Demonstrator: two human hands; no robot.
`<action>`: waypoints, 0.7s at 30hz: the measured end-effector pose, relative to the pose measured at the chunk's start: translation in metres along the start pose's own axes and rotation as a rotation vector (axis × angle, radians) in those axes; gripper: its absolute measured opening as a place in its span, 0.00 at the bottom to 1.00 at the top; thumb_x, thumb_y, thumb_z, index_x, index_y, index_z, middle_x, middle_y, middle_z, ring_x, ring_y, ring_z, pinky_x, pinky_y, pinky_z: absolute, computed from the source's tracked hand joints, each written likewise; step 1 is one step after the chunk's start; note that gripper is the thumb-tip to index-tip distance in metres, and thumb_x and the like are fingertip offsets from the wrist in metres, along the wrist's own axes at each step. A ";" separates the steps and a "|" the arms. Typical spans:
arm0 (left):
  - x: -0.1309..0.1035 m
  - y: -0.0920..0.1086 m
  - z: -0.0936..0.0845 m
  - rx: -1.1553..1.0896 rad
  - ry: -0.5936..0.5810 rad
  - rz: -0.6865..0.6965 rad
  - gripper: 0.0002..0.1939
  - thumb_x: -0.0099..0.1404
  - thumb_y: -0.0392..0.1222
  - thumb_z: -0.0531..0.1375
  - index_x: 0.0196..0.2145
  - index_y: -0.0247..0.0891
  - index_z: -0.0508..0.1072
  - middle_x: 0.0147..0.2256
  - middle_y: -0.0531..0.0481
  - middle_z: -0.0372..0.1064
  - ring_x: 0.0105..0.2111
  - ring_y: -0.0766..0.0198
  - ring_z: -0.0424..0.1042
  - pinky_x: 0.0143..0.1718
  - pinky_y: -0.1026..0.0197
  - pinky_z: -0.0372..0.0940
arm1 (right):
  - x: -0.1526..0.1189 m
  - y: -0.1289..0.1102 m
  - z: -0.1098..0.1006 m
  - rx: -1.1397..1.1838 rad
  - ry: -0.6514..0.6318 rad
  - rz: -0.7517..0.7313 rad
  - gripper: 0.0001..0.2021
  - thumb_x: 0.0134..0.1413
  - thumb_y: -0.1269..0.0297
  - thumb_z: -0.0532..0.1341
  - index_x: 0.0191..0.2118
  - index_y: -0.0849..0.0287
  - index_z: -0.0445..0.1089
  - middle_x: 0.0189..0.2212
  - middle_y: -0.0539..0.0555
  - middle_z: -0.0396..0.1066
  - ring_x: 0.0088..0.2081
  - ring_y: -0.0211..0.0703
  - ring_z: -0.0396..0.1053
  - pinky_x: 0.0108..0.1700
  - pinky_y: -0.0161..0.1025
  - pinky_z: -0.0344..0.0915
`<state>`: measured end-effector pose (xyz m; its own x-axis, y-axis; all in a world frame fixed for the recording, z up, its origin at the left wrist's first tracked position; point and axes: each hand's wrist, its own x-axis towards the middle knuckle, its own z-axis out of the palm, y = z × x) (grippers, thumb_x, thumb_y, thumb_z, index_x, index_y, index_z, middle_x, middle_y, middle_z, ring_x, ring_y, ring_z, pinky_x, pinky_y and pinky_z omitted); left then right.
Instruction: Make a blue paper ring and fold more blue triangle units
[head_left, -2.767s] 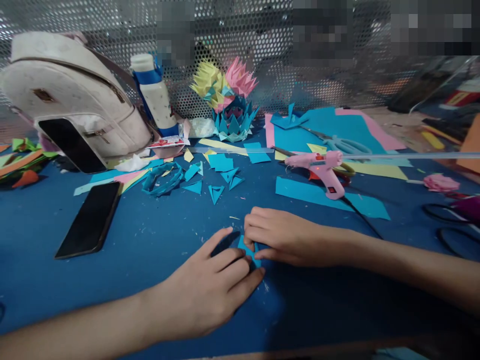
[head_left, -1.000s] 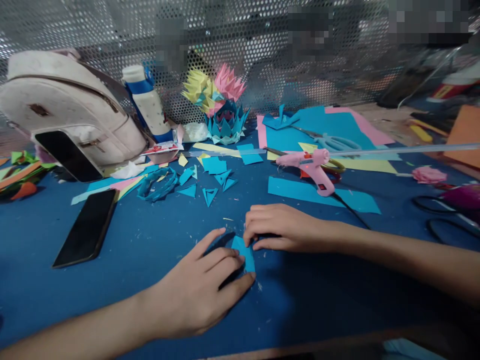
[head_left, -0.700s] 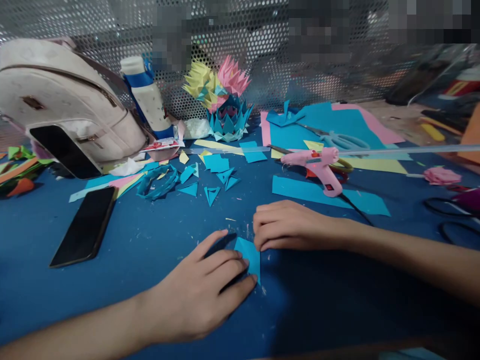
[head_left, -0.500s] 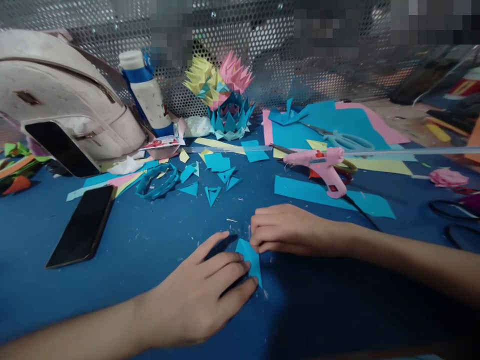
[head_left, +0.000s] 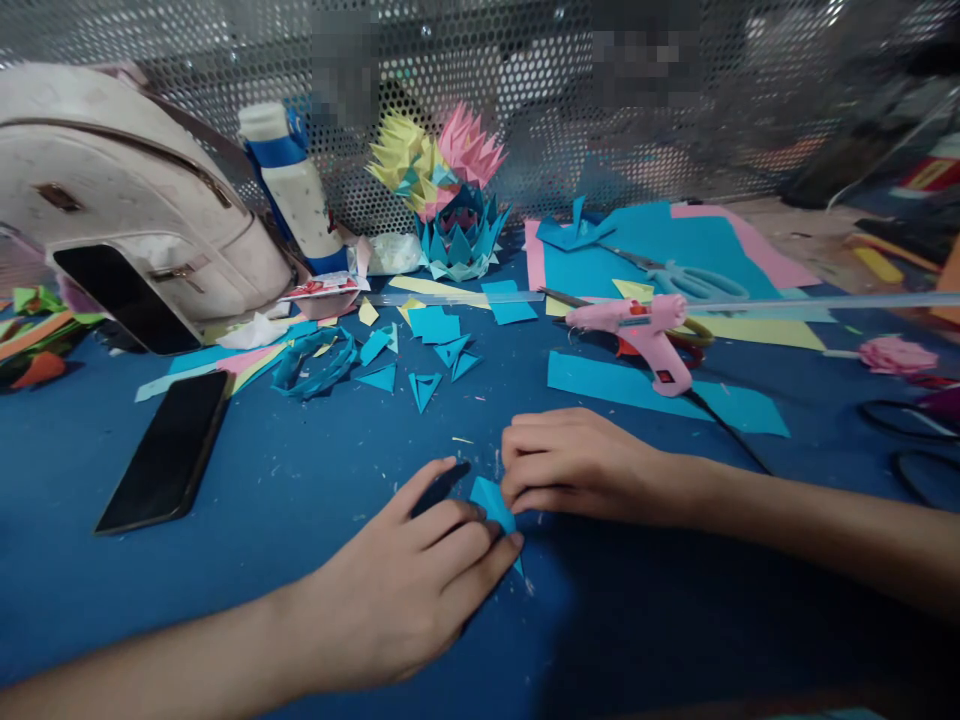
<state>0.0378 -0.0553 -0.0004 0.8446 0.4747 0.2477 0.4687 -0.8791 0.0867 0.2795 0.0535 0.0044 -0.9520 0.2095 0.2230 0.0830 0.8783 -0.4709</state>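
A small blue folded paper (head_left: 490, 500) lies on the blue tabletop between my two hands. My left hand (head_left: 442, 560) presses on its lower left part with the fingertips, thumb held apart. At its right edge, my right hand (head_left: 559, 462) has its fingers curled and pinches the paper. Several small blue folded triangles (head_left: 425, 390) lie beyond my hands. A pink glue gun (head_left: 637, 330) rests past my right hand, on a blue paper strip (head_left: 739, 408).
Left are a black phone (head_left: 165, 450), another phone leaning on a white backpack (head_left: 112, 190), and a bottle (head_left: 296, 190). At the back stand paper flowers (head_left: 461, 230). Scissors (head_left: 694, 282) lie on coloured sheets. A black cable (head_left: 727, 432) runs behind my right forearm.
The fingertips of my left hand have shifted slightly up and closer together on the blue paper, covering more of its lower part. My right hand has barely moved.
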 end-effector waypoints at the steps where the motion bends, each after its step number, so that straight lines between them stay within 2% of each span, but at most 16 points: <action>1: 0.000 0.000 0.000 0.002 -0.002 0.001 0.21 0.75 0.36 0.51 0.62 0.29 0.64 0.49 0.47 0.71 0.51 0.57 0.67 0.71 0.42 0.29 | 0.000 0.000 0.000 -0.022 0.019 -0.029 0.14 0.71 0.58 0.52 0.39 0.56 0.72 0.34 0.51 0.68 0.36 0.39 0.62 0.37 0.36 0.53; 6: -0.001 0.000 0.000 0.018 -0.007 0.006 0.21 0.75 0.36 0.51 0.62 0.31 0.64 0.48 0.47 0.72 0.50 0.57 0.68 0.70 0.41 0.30 | -0.001 0.000 -0.005 -0.107 0.003 -0.173 0.18 0.73 0.57 0.49 0.38 0.57 0.73 0.32 0.51 0.69 0.32 0.39 0.59 0.35 0.38 0.51; 12: -0.002 0.000 0.001 0.079 0.021 0.039 0.17 0.75 0.34 0.51 0.59 0.34 0.68 0.44 0.47 0.72 0.50 0.58 0.69 0.70 0.38 0.33 | 0.000 0.008 -0.010 -0.196 -0.007 -0.206 0.15 0.71 0.55 0.53 0.40 0.55 0.74 0.29 0.50 0.68 0.31 0.40 0.57 0.33 0.40 0.49; 16: 0.000 0.001 0.001 0.076 0.064 0.062 0.16 0.76 0.34 0.51 0.56 0.35 0.71 0.42 0.48 0.73 0.49 0.60 0.71 0.69 0.39 0.44 | 0.001 0.007 -0.012 -0.254 -0.021 -0.239 0.16 0.72 0.57 0.52 0.40 0.57 0.73 0.29 0.50 0.68 0.32 0.40 0.57 0.33 0.40 0.49; 21: 0.006 0.006 0.000 0.071 0.157 0.101 0.15 0.76 0.32 0.49 0.50 0.33 0.74 0.39 0.48 0.75 0.45 0.60 0.73 0.63 0.46 0.60 | 0.001 0.002 -0.009 -0.269 0.003 -0.248 0.16 0.72 0.59 0.52 0.37 0.59 0.73 0.28 0.51 0.69 0.32 0.40 0.59 0.33 0.39 0.51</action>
<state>0.0457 -0.0573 0.0020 0.8401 0.3666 0.3998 0.4051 -0.9142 -0.0130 0.2818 0.0595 0.0110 -0.9521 -0.0233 0.3050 -0.0757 0.9841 -0.1609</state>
